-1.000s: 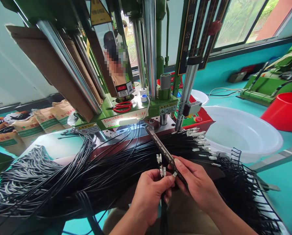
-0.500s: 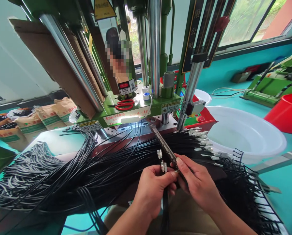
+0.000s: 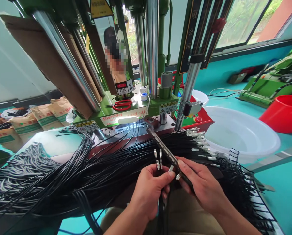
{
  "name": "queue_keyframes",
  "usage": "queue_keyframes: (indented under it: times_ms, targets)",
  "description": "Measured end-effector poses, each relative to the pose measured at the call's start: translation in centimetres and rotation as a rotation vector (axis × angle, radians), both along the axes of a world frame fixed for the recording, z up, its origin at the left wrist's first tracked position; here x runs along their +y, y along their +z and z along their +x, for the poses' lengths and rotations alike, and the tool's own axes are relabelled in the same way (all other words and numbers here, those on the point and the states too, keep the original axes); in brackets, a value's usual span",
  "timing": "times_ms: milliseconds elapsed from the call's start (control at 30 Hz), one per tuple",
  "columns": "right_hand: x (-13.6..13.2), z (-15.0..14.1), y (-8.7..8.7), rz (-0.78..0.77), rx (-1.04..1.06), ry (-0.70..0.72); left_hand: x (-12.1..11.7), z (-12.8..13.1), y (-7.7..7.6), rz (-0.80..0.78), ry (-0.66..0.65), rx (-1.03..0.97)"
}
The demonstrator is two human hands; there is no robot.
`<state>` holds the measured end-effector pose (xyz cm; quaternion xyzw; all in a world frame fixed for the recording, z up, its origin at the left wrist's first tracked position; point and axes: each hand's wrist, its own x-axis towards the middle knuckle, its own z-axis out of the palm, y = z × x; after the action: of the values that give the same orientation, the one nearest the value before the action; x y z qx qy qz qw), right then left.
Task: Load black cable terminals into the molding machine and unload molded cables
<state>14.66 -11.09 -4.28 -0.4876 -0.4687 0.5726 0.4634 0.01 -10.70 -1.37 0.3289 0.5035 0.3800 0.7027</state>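
Observation:
My left hand (image 3: 147, 191) is closed round several black cables, whose silver metal plugs (image 3: 158, 164) stick up above the fingers. One more plug (image 3: 171, 168) shows by the left thumb. My right hand (image 3: 201, 182) grips the lower end of a long dark metal bar (image 3: 163, 147) with notches along it. The bar slants up and away toward the press, its far end above the cable pile. Another silver plug (image 3: 177, 176) lies against the bar between my two hands; whether it sits in a notch I cannot tell.
A large heap of black cables (image 3: 106, 169) spreads across the bench, with a row of plugs (image 3: 198, 140) at its right. Behind stands a green press with red-handled scissors (image 3: 122, 104) on its plate. A white basin (image 3: 243, 130) and a red bucket (image 3: 283, 112) are at right.
The plugs above my left hand have spread apart, and one now shows beside the left thumb. My hands have drawn slightly apart at the bar. The view has shifted a little.

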Motion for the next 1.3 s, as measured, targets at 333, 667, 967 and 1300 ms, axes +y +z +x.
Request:
queue_keyframes:
  times_ms: [333,667,967,1300]
  targets:
    - [-0.1,0.1,0.8,0.001,-0.081,0.043,0.4,0.1,0.4,-0.04,0.003,-0.002]
    - [-0.1,-0.1,0.9,0.095,-0.192,0.046,0.8,0.3,0.7,-0.048,0.021,0.011]
    - [-0.5,0.6,0.8,-0.114,0.071,-0.114,0.4,-1.3,0.6,-0.054,0.102,-0.125]
    - [-0.6,0.5,0.8,-0.075,0.054,-0.065,0.0,-0.4,0.4,0.028,0.069,0.004]
